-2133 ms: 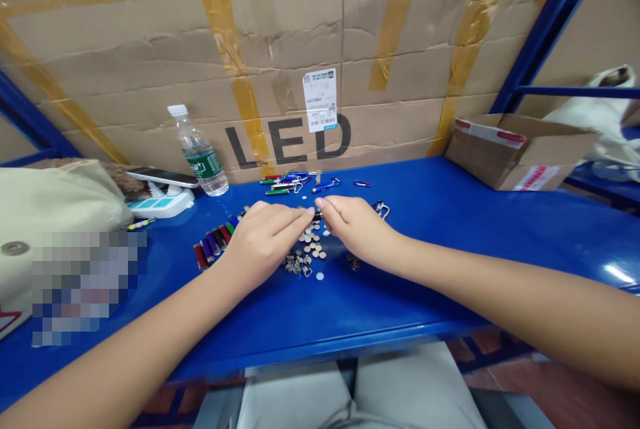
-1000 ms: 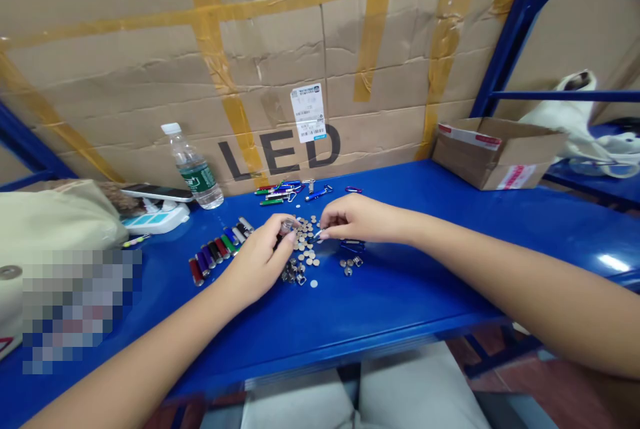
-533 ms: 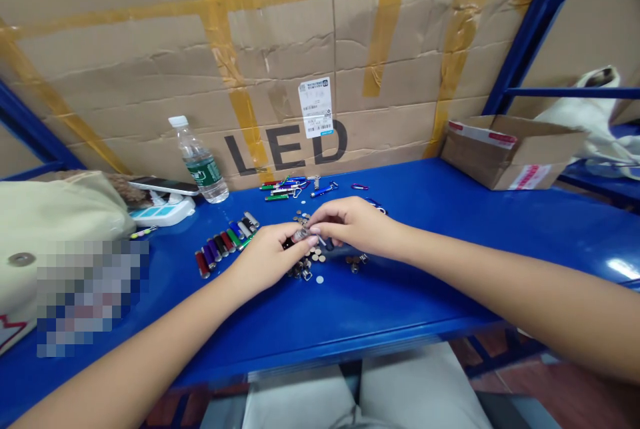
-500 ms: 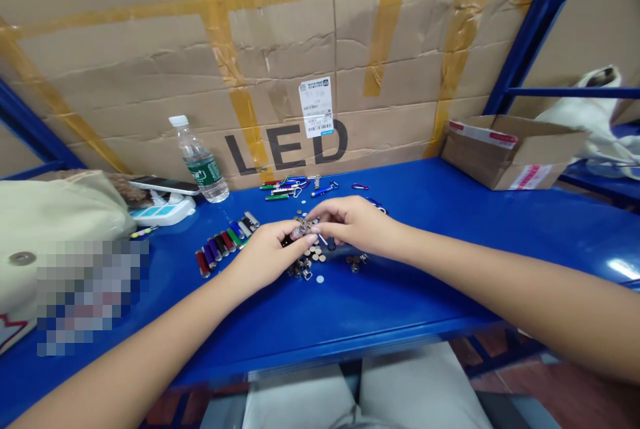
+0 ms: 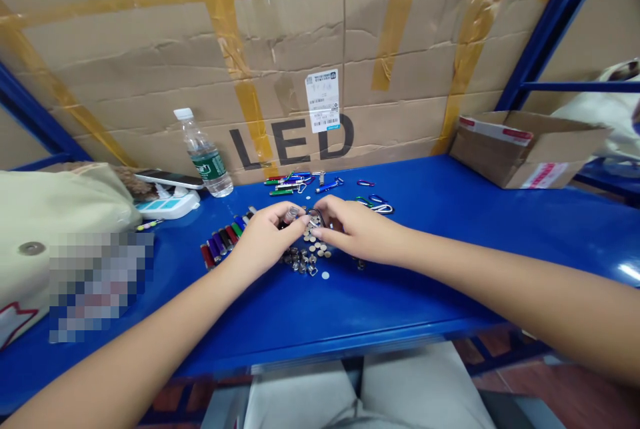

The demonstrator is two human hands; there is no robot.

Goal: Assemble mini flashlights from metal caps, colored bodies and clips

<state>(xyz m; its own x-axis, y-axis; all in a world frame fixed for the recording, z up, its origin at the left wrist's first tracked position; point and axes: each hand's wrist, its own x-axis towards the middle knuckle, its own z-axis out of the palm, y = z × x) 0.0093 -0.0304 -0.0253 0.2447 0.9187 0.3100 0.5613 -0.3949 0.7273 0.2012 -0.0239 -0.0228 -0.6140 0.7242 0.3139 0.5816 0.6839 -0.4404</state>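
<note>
My left hand [image 5: 263, 232] is closed, pinching a small flashlight tube [image 5: 291, 214] with a shiny silver end between thumb and fingers. Close beside it, my right hand [image 5: 363, 232] has its thumb and fingertips drawn together around something small and dark with a loop, too small to name. Beneath the hands lie many button cells [image 5: 320, 250] and a cluster of metal end caps [image 5: 300, 261]. To the left, partly covered by my left hand, runs a row of coloured flashlight tubes [image 5: 220, 243]. Behind are several mini flashlights with clips [image 5: 285, 184].
Carabiners [image 5: 383, 209] lie right of my right hand. A water bottle [image 5: 213, 169], a white power strip [image 5: 173, 206] and a phone [image 5: 170, 179] stand back left. A pale bag [image 5: 75, 209] is at left. An open carton [image 5: 493, 149] sits back right, before a blue frame.
My hands have come slightly apart, and the tube in my left hand is now tipped more upright. The right hand has shifted a little to the right. The view has moved slightly.
</note>
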